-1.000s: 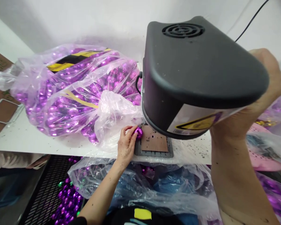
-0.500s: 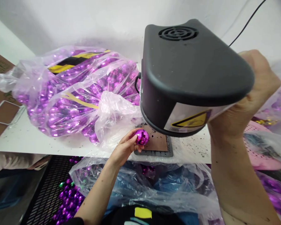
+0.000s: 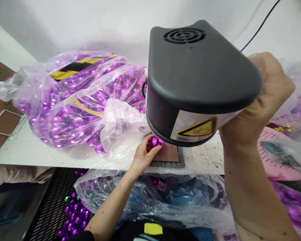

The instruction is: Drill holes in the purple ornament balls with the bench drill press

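My left hand (image 3: 144,152) is closed around a shiny purple mirrored ball (image 3: 156,142), thumb in front. It holds the ball over a brown board (image 3: 169,153) lying on a dark grey base plate (image 3: 181,160). Above them looms a black machine housing (image 3: 200,73) with a round vent on top and a yellow warning label (image 3: 197,128) on its front. My right hand (image 3: 268,83) is raised and bent at the wrist, closed against the housing's right side; the housing hides its fingers and whatever they grip.
A clear bag of purple mirrored balls (image 3: 75,100) fills the table's left side. To the right is a pink perforated basket (image 3: 273,160). Below the table edge lie plastic sheeting (image 3: 190,207) and a black crate (image 3: 43,207). Another person's sleeve (image 3: 12,174) shows at left.
My left hand has moved slightly right and up with the purple ball, over the board and closer under the housing. My right hand stays at the housing's right side; the view has shifted slightly.
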Demonstrator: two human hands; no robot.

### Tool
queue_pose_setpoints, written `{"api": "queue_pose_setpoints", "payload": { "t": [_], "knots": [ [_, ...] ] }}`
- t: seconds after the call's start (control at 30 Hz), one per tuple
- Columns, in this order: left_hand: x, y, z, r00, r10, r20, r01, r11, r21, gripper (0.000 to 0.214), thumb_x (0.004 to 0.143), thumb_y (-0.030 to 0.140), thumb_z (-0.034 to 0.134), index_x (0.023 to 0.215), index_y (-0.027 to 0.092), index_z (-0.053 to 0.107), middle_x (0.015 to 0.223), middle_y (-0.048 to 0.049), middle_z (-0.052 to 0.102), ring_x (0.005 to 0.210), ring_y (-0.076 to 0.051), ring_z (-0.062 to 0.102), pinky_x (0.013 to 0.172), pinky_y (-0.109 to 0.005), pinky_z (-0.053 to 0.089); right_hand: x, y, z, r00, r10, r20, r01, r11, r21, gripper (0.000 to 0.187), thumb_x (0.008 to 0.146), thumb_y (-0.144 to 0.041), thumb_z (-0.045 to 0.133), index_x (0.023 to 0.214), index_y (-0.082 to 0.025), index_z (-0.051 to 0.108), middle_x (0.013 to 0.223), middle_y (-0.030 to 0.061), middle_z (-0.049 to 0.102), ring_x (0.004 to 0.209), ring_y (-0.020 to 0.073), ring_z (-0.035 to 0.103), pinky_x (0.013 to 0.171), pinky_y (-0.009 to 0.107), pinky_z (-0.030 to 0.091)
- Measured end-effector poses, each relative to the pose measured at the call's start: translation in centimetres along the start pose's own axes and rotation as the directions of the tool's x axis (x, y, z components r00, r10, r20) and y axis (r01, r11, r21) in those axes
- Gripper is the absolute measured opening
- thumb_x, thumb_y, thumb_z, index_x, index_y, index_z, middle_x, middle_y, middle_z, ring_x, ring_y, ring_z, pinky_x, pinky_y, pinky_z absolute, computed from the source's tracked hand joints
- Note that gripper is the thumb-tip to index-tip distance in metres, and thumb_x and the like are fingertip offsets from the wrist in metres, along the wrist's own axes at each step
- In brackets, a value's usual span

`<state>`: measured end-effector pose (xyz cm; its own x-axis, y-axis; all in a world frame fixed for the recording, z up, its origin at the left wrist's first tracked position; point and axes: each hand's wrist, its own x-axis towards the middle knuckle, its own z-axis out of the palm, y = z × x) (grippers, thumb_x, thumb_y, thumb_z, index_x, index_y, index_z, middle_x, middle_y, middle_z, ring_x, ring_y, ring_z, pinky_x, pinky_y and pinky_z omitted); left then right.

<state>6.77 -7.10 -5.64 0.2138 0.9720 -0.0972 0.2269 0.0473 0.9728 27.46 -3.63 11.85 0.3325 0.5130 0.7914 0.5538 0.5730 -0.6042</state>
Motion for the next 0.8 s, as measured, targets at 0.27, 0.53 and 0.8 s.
{"api": "queue_pose_setpoints", "payload": {
  "t": [0.27, 0.53, 0.8],
  "knots": [
    [-0.2, -0.1, 1.8, 0.954, 0.298, -0.031, -0.251, 0.851, 0.462, 0.031, 0.087, 0.036, 0.073, 0.113, 0.022, 0.066, 0.111, -0.0080, 0.070, 0.100, -0.024, 0.067, 0.085, -0.034, 0.052, 0.1, 0.0, 0.1, 1.000, 0.014, 0.010, -0.014, 1.000, -0.017, 0.035, 0.097, -0.029, 0.046, 0.066, -0.015, 0.037, 0.060, -0.0073, 0.027, 0.059, -0.0011, 0.025, 0.064, 0.024, 0.019],
    [0.3, -2.0, 3.7, 0.880, 0.468, -0.078, -0.372, 0.783, 0.498, 0.030, 0.086, 0.037, 0.073, 0.107, 0.019, 0.063, 0.101, -0.0088, 0.071, 0.099, -0.027, 0.067, 0.099, -0.047, 0.048, -0.2, 0.1, -0.4, 0.999, -0.006, 0.040, 0.010, 0.996, -0.092, 0.038, 0.098, -0.040, 0.045, 0.070, -0.014, 0.044, 0.061, -0.0073, 0.030, 0.061, -0.0012, 0.029, 0.065, 0.024, 0.024],
    [0.1, -2.2, 3.6, 0.910, 0.412, -0.044, -0.349, 0.821, 0.452, 0.031, 0.089, 0.038, 0.069, 0.114, 0.022, 0.062, 0.111, -0.0093, 0.071, 0.112, -0.029, 0.065, 0.115, -0.057, 0.036, -2.5, -0.3, -2.0, 0.956, -0.292, -0.027, 0.269, 0.909, -0.319, 0.037, 0.102, -0.032, 0.044, 0.076, -0.011, 0.060, 0.069, -0.0025, 0.047, 0.064, -0.0012, 0.037, 0.063, 0.021, 0.031]
  ]
}}
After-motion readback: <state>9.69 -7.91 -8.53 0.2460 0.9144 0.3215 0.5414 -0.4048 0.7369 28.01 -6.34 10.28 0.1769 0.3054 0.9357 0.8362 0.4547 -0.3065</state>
